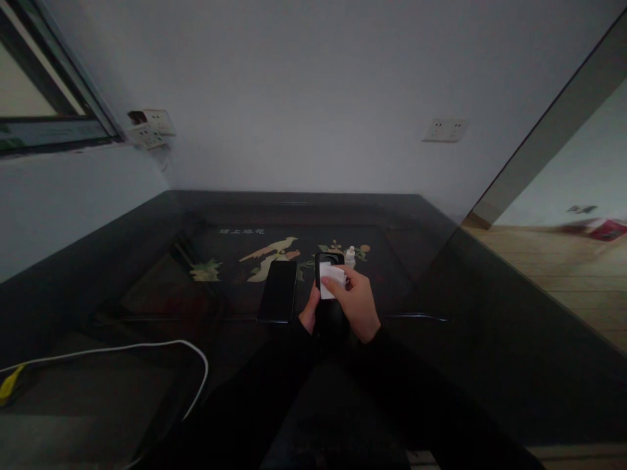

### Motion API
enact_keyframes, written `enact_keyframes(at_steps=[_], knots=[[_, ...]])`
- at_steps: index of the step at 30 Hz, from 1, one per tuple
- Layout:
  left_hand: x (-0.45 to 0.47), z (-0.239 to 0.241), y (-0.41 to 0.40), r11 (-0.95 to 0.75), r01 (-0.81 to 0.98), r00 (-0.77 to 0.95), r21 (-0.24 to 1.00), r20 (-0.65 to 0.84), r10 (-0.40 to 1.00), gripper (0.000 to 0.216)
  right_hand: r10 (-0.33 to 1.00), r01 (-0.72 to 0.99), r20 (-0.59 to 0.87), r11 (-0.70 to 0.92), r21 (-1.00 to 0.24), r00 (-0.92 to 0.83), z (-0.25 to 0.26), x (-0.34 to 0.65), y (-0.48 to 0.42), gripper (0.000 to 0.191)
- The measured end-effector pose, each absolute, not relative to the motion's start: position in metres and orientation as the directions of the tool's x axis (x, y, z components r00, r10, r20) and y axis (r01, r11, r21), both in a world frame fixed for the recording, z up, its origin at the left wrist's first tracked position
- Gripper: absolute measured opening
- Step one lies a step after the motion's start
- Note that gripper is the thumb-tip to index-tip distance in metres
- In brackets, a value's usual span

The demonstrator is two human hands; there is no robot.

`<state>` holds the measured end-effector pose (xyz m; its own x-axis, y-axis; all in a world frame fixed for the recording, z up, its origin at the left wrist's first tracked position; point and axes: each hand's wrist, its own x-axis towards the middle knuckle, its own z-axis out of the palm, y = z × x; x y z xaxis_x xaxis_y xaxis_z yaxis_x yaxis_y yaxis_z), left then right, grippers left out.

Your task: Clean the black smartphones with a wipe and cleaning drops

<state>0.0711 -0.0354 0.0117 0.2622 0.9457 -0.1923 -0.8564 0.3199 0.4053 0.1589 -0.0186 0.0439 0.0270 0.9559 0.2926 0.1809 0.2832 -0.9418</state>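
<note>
My left hand (309,312) holds a dark, phone-shaped device (330,258) upright from its left edge. With its thumb on top, my right hand (361,304) pinches a white wipe or folded tissue (332,288) flat against the device's face. Most of that face is covered by the tissue and my fingers. To the left of my hands a black smartphone (278,292) lies on the dark glossy table (411,365). Just behind my right hand stands a small white dropper-like bottle (350,254), its lower part partly hidden.
A bird-and-flower picture (269,251) decorates the tabletop. At the left a white cable (132,346) curves across the table, near a yellow object (10,384). Wall sockets (445,130) sit on the back wall, with more sockets (151,128) near the window.
</note>
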Motion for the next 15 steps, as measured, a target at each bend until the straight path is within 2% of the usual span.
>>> enact_keyframes(at_steps=[2,4,6,8,15], knots=[[0.065,0.006,-0.032,0.372,-0.83,0.321,0.415,-0.191,0.928,0.05,0.96,0.233,0.269,0.28,-0.931,-0.077,0.04,0.166,-0.028,0.02],[0.058,0.003,-0.028,0.452,-0.789,0.396,0.416,-0.219,0.892,0.059,0.933,0.274,0.265,0.328,-0.904,-0.242,0.04,0.175,-0.036,0.017],[0.054,0.003,-0.025,0.496,-0.763,0.444,0.414,-0.221,0.868,0.07,0.859,0.28,0.296,0.431,-0.858,-0.418,0.042,0.185,-0.04,0.013],[0.051,0.002,-0.023,0.506,-0.753,0.467,0.42,-0.201,0.861,0.07,0.767,0.258,0.325,0.529,-0.809,-0.554,0.044,0.192,-0.042,0.01],[0.054,-0.006,-0.027,0.487,-0.716,0.438,0.501,-0.22,0.871,0.062,0.583,0.176,0.323,0.64,-0.748,-0.746,0.044,0.19,-0.047,0.025]])
